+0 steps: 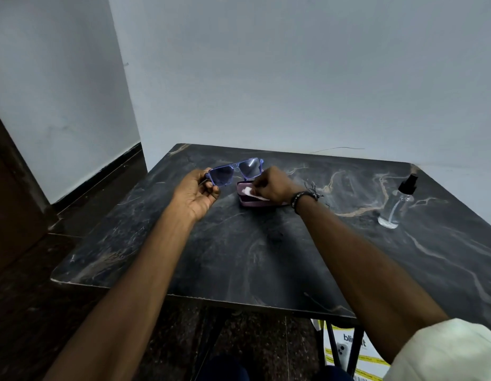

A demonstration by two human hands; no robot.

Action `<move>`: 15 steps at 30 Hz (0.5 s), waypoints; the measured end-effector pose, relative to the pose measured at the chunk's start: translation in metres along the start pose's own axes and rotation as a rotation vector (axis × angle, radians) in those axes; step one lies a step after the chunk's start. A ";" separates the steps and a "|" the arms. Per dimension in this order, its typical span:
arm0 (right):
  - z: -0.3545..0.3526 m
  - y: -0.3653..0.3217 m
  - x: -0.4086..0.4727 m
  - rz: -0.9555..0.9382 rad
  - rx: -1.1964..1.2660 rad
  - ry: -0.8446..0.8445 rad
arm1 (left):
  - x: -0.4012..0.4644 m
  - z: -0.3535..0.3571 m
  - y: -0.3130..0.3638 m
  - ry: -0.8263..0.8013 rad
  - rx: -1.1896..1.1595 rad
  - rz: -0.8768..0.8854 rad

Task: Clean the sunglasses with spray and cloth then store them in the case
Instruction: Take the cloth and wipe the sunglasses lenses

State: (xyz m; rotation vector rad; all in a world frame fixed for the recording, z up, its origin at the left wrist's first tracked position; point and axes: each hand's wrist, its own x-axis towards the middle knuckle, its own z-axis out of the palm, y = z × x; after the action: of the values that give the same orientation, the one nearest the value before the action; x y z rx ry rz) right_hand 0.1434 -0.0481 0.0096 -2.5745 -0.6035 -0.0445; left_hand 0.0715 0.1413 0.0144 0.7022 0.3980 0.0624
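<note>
Blue-framed sunglasses [234, 171] with dark square lenses are held above the table, lenses facing me. My left hand [196, 195] grips them at their left end. My right hand [272, 187] is closed on a small white cloth [252, 193], just right of and below the glasses. Under that hand lies a purple glasses case [254, 202] on the dark marble table [266, 257]; my hand covers part of it. A clear spray bottle [397, 206] with a black nozzle stands far to the right, apart from both hands.
The table stands in a corner against pale walls. Its left edge drops to a dark floor. A white printed bag [351, 350] sits on the floor under the table's near right side, beside a black table leg.
</note>
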 end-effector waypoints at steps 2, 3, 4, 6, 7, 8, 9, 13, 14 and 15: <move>-0.007 0.002 -0.005 0.023 0.091 0.075 | -0.003 0.003 -0.001 -0.004 0.001 -0.002; -0.011 0.003 -0.007 0.036 0.136 0.117 | -0.005 0.005 -0.002 -0.009 0.000 -0.004; -0.015 0.006 -0.009 0.058 0.187 0.152 | -0.007 0.006 -0.002 -0.015 -0.001 -0.006; -0.022 0.012 -0.015 0.104 0.316 0.216 | -0.012 0.011 -0.004 -0.025 -0.001 -0.009; -0.026 0.015 -0.018 0.126 0.401 0.255 | -0.015 0.014 -0.005 -0.030 0.001 -0.009; -0.029 0.017 -0.023 0.160 0.515 0.285 | -0.018 0.017 -0.006 -0.035 0.005 -0.007; -0.033 0.019 -0.028 0.195 0.657 0.301 | -0.021 0.020 -0.007 -0.038 0.007 -0.005; -0.048 0.029 -0.058 0.325 1.054 0.281 | -0.035 0.031 -0.014 -0.059 0.005 0.000; -0.051 0.032 -0.065 0.354 1.126 0.264 | -0.038 0.033 -0.015 -0.063 0.004 -0.001; -0.054 0.034 -0.074 0.384 1.194 0.248 | -0.041 0.036 -0.018 -0.067 0.006 -0.003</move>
State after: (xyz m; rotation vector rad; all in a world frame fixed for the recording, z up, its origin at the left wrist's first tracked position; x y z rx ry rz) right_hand 0.0955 -0.1304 0.0310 -1.4369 0.0236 0.0984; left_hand 0.0455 0.0980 0.0418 0.7077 0.3358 0.0345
